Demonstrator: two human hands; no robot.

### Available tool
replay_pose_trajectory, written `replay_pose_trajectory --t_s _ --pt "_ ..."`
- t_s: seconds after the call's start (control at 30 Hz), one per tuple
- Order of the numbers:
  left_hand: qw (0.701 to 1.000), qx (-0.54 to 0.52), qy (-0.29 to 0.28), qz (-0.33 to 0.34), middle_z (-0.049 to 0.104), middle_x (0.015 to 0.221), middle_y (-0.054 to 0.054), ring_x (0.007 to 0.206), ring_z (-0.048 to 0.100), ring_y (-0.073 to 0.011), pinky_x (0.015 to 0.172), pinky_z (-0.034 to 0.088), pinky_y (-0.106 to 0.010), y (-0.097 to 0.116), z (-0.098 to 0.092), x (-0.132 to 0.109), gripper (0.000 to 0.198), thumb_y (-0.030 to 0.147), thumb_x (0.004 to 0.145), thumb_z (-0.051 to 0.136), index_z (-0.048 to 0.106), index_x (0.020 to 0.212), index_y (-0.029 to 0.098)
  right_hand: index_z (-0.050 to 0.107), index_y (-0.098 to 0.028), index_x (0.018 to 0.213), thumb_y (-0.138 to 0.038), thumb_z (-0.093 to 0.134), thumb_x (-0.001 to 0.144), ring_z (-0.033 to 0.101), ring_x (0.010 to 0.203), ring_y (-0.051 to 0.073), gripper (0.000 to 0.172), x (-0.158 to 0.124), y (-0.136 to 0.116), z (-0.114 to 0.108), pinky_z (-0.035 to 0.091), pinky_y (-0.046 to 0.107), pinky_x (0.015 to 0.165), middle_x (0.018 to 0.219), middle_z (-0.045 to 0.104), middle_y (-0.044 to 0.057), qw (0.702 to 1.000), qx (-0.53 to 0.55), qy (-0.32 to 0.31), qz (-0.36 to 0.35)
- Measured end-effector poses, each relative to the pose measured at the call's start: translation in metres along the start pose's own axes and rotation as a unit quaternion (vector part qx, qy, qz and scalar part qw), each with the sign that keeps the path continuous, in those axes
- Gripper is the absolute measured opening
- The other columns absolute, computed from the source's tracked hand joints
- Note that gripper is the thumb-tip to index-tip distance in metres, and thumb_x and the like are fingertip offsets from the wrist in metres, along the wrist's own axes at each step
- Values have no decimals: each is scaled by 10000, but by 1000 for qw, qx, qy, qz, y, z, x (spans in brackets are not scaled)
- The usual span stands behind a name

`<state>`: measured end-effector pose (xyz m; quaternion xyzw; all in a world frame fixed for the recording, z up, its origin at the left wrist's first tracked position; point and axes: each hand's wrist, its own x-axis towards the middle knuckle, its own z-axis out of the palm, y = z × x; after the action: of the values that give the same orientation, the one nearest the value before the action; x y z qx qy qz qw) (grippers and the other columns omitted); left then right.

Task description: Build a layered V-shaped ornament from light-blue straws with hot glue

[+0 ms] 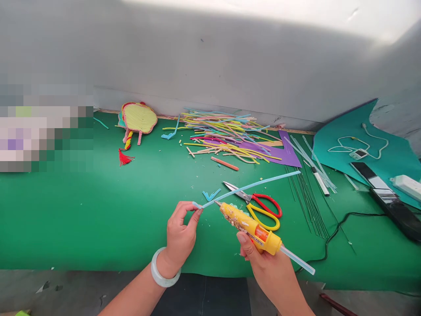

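Note:
My left hand point(180, 232) pinches the near end of a long light-blue strip point(250, 185) that runs up and to the right over the green table point(82, 210). A pale bangle sits on that wrist. My right hand point(268, 267) grips a yellow hot glue gun point(250, 227) with a clear glue stick sticking out of its back. The gun's nozzle touches the strip just right of my left fingertips.
Red and yellow scissors point(263, 206) lie just behind the gun. Several coloured strips point(223, 134) are piled on purple sheet at the back, with a woven yellow fan point(140, 118) to the left. Thin dark rods point(305, 197), a black cable, teal sheet point(358, 140), phone and power strip lie at right.

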<state>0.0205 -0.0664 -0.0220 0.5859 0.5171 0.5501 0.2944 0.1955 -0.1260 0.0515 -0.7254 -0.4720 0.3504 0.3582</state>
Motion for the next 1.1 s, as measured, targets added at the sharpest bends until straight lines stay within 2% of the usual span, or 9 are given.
replay_pose_trajectory --t_s 0.43,0.63,0.77,0.87,0.97,1.03,1.1 --pt "1000 -9 5 -8 643 835 -17 789 619 -158 731 500 -287 1 0 1 64 253 888 623 628 832 223 622 -219 654 -733 606 721 500 451 148 519 1 5 4 472 245 419 476 538 -5 999 26 26 13" --pt "999 -31 -2 -35 630 834 -14 795 603 -155 747 487 -284 0 0 1 70 270 882 634 628 834 219 645 -204 687 -726 609 740 519 509 137 525 -2 -5 1 494 240 487 584 599 10 998 68 -5 7" --pt "996 -52 2 -76 624 826 -7 795 589 -150 745 478 -266 0 0 3 92 294 864 652 633 824 214 704 -201 772 -702 579 795 565 584 144 517 -5 -3 -1 481 236 516 717 659 43 992 113 -38 -44" --pt "991 -76 8 -113 622 804 -4 766 579 -142 724 475 -252 -1 0 5 116 312 840 672 639 812 204 715 -210 876 -663 560 838 595 643 163 481 2 11 -10 496 253 560 798 679 58 993 87 -10 -81" --pt "983 -100 14 -155 629 798 -2 757 580 -140 726 478 -246 -1 0 7 144 334 819 688 643 816 197 663 -222 976 -621 580 845 617 687 183 428 23 26 -23 522 288 622 898 690 69 991 28 30 -125" --pt "978 -107 16 -180 633 801 0 761 579 -137 733 476 -242 0 0 7 163 350 809 696 646 825 195 615 -234 1056 -607 602 833 623 747 205 435 43 34 -32 511 308 652 930 680 69 984 -57 103 -133" --pt "975 -111 15 -193 638 808 0 772 580 -137 746 474 -242 0 0 7 180 364 803 702 647 831 195 587 -230 1013 -609 574 843 620 824 225 415 64 41 -38 495 327 697 955 648 72 970 -141 129 -147"
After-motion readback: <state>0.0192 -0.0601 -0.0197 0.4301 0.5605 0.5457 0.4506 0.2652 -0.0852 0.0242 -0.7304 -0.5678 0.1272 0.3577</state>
